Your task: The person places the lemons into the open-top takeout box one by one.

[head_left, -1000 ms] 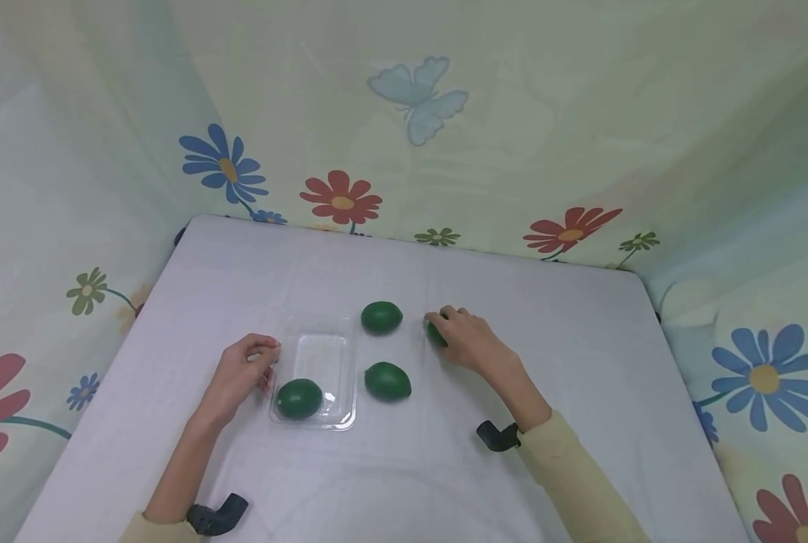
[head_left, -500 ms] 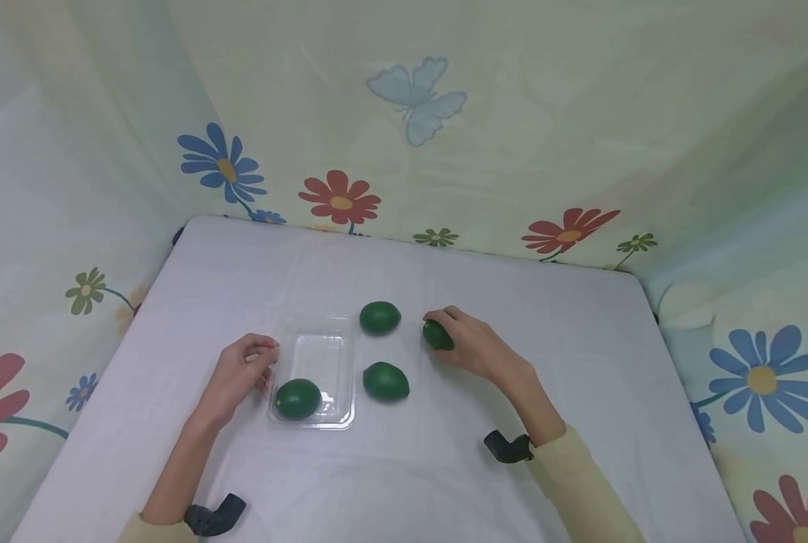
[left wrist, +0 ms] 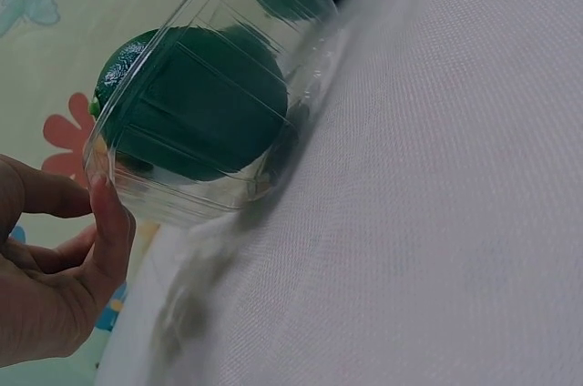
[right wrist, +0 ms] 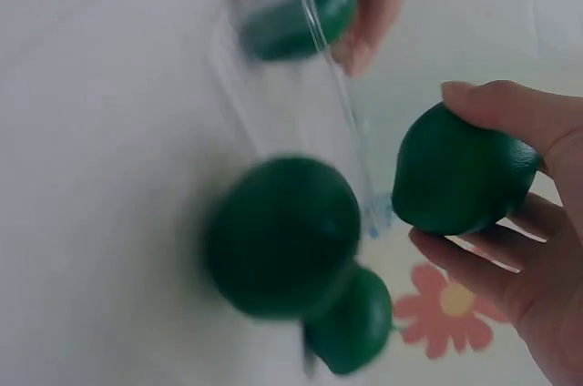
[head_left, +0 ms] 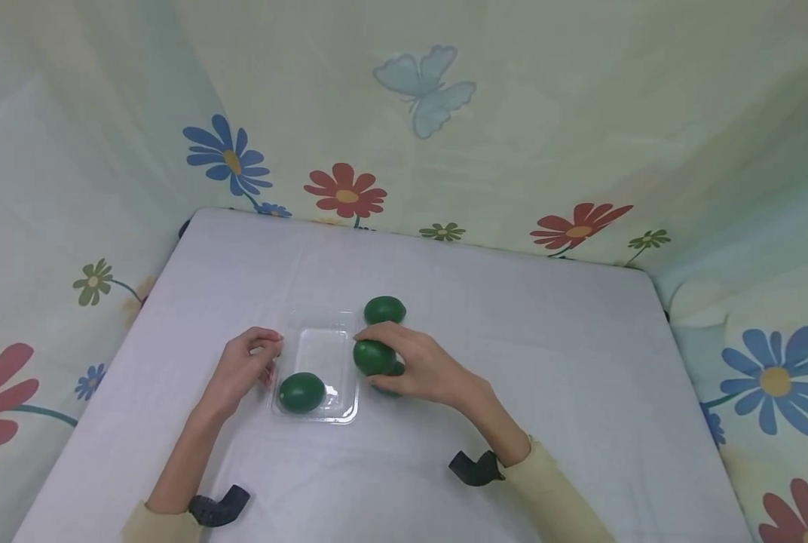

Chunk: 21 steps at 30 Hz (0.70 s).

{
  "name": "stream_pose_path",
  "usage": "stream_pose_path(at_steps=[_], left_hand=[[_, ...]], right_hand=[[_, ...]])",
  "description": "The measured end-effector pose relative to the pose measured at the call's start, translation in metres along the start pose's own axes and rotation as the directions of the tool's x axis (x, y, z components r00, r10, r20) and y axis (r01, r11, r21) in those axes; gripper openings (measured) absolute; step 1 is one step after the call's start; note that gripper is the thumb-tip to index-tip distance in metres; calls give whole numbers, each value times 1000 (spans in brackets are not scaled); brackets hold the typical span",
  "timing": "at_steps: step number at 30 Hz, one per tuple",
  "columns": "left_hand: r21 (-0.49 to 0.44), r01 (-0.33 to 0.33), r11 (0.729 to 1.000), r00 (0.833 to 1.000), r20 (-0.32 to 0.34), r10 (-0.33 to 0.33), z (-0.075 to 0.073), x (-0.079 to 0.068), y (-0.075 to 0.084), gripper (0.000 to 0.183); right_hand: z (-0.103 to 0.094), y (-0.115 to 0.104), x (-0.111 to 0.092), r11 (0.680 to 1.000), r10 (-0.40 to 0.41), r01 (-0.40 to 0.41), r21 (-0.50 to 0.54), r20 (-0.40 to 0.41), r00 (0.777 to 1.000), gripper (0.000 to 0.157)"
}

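Note:
My right hand (head_left: 431,368) grips a green lime (right wrist: 463,172) between thumb and fingers, raised at the right edge of a clear plastic container (head_left: 324,348). One lime (head_left: 301,393) sits inside the container at its near left corner. My left hand (head_left: 240,371) pinches the container's left rim with thumb and fingertips, as the left wrist view shows. Another lime (head_left: 384,308) rests on the table just beyond my right hand. A further lime (right wrist: 284,237) lies on the table beneath that hand, mostly hidden in the head view.
A white cloth covers the table (head_left: 546,332). Behind and at both sides hangs a pale curtain (head_left: 499,151) with printed flowers and a butterfly. A dark wrist-worn device (head_left: 219,506) sits on the left wrist, another dark device (head_left: 475,468) on the right.
My right hand has picked up the far right lime and carried it left to the container's right edge. My left hand stays at the rim.

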State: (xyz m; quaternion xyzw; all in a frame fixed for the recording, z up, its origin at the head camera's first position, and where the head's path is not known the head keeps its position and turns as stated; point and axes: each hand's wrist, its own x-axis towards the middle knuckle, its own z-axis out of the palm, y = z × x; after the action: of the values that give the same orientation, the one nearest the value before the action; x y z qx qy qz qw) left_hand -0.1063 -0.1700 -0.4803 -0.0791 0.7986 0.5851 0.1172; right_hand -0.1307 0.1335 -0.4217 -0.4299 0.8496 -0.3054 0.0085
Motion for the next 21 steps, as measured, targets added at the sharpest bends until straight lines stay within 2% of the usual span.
stream_pose_path(at_steps=[4, 9, 21], left_hand=[[-10, 8, 1000, 1000, 4, -8, 0, 1, 0, 37], [-27, 11, 1000, 1000, 14, -10, 0, 0, 1, 36], [-5, -3, 1000, 1000, 2, 3, 0, 1, 0, 35]], right_hand=[[23, -8, 11, 995, -64, 62, 78, 28, 998, 57], [43, -15, 18, 989, -93, 84, 120, 71, 993, 54], [53, -21, 15, 996, -78, 71, 47, 153, 985, 54]])
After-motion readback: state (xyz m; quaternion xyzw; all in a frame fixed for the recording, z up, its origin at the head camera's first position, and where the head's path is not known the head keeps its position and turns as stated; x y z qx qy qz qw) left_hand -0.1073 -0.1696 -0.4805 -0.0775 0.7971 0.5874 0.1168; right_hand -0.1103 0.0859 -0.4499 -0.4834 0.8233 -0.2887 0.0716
